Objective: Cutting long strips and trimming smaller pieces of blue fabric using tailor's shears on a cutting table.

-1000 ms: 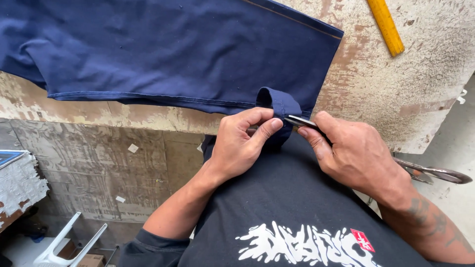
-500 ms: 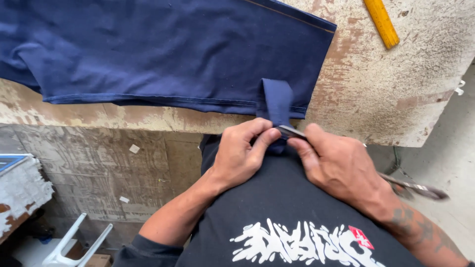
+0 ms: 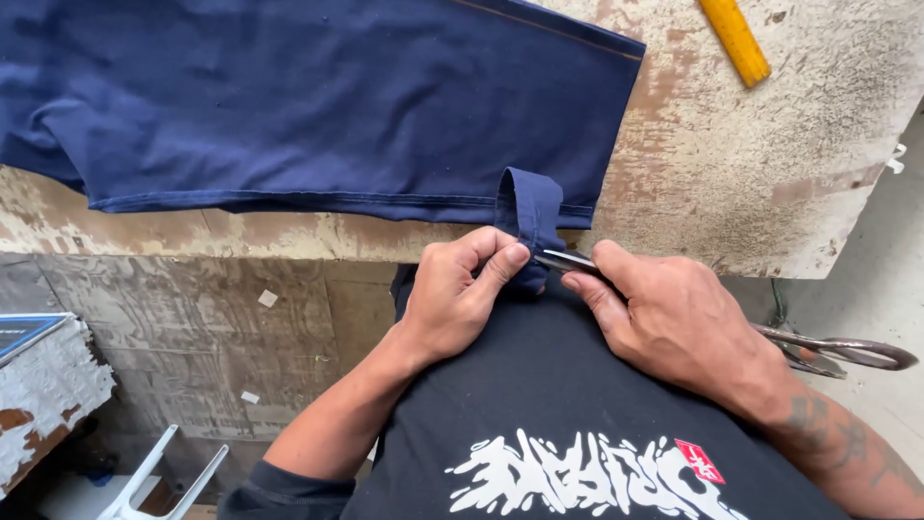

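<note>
Narrow navy fabric loop (image 3: pixel 527 207) hanging over the near edge of the worn workbench (image 3: pixel 770 183), joined to the navy garment (image 3: pixel 318 96) spread flat there; left hand (image 3: pixel 462 299) closed, pinching the loop's lower end; right hand (image 3: pixel 674 323) curled around a slim metal tool (image 3: pixel 566 260), tip touching the loop; yellow ruler (image 3: pixel 734 40) far across the workbench; scissors (image 3: pixel 837 351) just past the workbench edge, behind the right wrist.
</note>
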